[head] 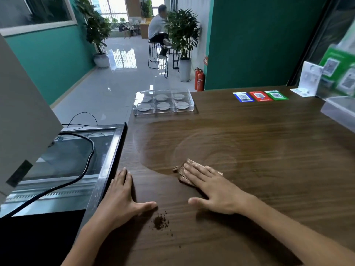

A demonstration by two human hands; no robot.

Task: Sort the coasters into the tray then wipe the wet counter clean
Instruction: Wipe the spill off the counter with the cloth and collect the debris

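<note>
A clear plastic tray [134,106] stands at the counter's far left edge, with a grey round coaster [163,106] in each of its several compartments. On the wooden counter [269,150] a wet, darker patch [165,139] with curved wipe marks spreads in front of the tray. My right hand [213,187] presses flat, fingers straight, on a brown folded cloth [181,172] at the near edge of the wet patch. My left hand [123,194] rests flat on the counter near its left edge, holding nothing.
A small heap of brown crumbs [160,221] lies near my left thumb. Three coloured QR cards [260,96] lie at the back, with a white stand [309,79] and a clear box [338,112] on the right. A glass-topped case [76,160] with a black cable adjoins the counter's left side.
</note>
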